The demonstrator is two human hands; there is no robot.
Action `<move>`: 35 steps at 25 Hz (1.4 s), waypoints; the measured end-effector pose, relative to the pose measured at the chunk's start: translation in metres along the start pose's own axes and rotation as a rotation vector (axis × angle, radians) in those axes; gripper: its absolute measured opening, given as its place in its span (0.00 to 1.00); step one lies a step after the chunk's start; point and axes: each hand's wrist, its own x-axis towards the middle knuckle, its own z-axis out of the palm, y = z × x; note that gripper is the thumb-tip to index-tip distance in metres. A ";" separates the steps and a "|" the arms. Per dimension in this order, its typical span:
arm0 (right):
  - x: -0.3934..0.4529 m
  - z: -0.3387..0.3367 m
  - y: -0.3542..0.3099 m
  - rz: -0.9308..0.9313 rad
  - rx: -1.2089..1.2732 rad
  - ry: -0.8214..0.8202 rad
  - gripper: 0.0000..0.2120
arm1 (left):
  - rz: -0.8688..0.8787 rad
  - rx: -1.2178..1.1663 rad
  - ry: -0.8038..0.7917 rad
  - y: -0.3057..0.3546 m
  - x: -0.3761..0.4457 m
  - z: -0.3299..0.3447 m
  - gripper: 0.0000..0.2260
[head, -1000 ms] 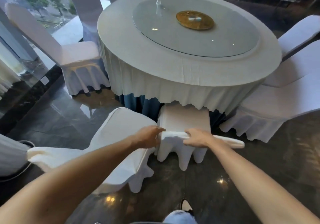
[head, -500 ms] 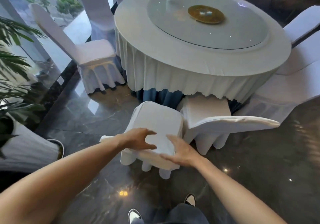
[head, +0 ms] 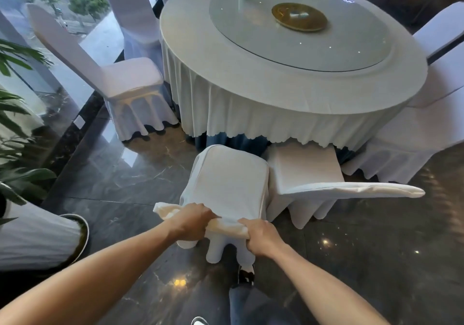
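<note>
Both hands clamp the top edge of the backrest of a white covered chair (head: pixel 226 179). L hand (head: pixel 192 220) has fingers curled over the bunched fabric from above, knuckles up. R hand (head: pixel 261 236) grips the same edge just to its right. The hands are close but apart, w/ a short stretch of rolled cover showing btwn them, and a bit of the backrest edge sticks out past the L hand on its left. The chair's seat lies directly ahead of the hands, and its skirt hangs below them to the dark polished floor (head: pixel 125 186). Just right of that seat, touching or nearly so (can't tell), sits a 2nd covered chair (head: pixel 303 166). Its seat is tucked at the tablecloth hem and its backrest reaches out to the right, well past the R hand. Farther ahead of both hands is a round table (head: pixel 276 78) w/ white cloth, a glass turntable (head: pixel 251 36) on top and a gold plate (head: pixel 298 19) on that. Ahead and left of the L hand, a 3rd covered chair (head: pixel 125 78) stands beside the table, near the window. Far left of the L hand is a white ribbed planter (head: pixel 37 236) w/ green leaves (head: pixel 15 113) above it. Below the R hand are a shoe (head: pixel 246 275) and a trouser leg (head: pixel 248 304).
</note>
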 end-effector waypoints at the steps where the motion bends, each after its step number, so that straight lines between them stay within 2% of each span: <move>1: 0.012 -0.011 0.004 0.000 0.006 0.016 0.24 | -0.021 -0.016 0.031 -0.002 0.012 -0.007 0.24; 4: 0.052 -0.045 0.024 0.010 0.018 0.055 0.22 | -0.082 -0.028 0.064 -0.007 0.056 -0.030 0.26; 11: 0.132 -0.112 0.062 -0.008 0.003 0.066 0.15 | -0.162 -0.008 0.064 -0.017 0.144 -0.086 0.22; 16: 0.159 -0.120 0.046 -0.001 0.025 0.099 0.17 | -0.173 0.008 0.083 -0.049 0.161 -0.101 0.21; 23: 0.178 -0.151 0.048 0.100 0.031 0.083 0.15 | -0.072 -0.048 0.063 -0.060 0.193 -0.118 0.17; 25: 0.176 -0.154 0.044 0.101 0.019 0.076 0.13 | -0.059 -0.059 0.051 -0.065 0.194 -0.118 0.18; 28: 0.178 -0.153 0.041 0.147 0.038 0.058 0.14 | -0.047 -0.032 0.048 -0.067 0.193 -0.120 0.21; 33: 0.171 -0.147 0.043 0.141 0.018 0.092 0.15 | 0.026 0.043 0.057 -0.065 0.191 -0.117 0.19; 35: 0.169 -0.144 0.044 0.147 -0.003 0.051 0.14 | 0.054 0.056 0.043 -0.066 0.188 -0.114 0.19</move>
